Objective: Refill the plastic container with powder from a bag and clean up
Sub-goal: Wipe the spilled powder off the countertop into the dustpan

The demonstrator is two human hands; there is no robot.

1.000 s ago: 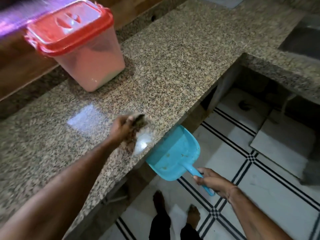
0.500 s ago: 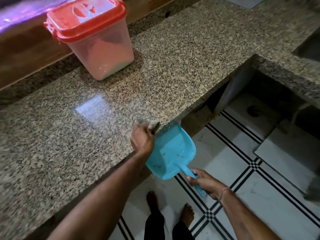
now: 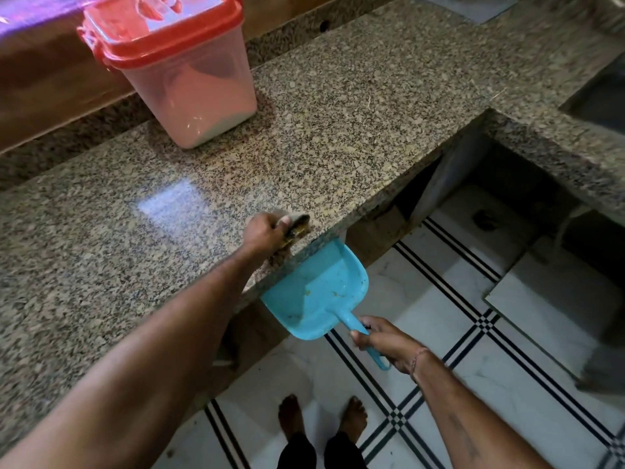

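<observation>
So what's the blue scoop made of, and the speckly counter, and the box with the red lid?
The blue dustpan looks like plastic: one even colour, thin moulded walls. The counter seems polished granite: speckled grains, glossy reflection. The box appears translucent plastic, powder showing through; its shiny red lid probably plastic too.

We count one red-lidded plastic container (image 3: pixel 189 89), one blue dustpan (image 3: pixel 321 292), one cloth (image 3: pixel 298 222), two bare feet (image 3: pixel 291 416), and two hands: left hand (image 3: pixel 263 233), right hand (image 3: pixel 387 345).

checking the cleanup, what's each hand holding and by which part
Right hand grips the blue dustpan by its handle; left hand clutches a wiping pad by its near end.
</observation>
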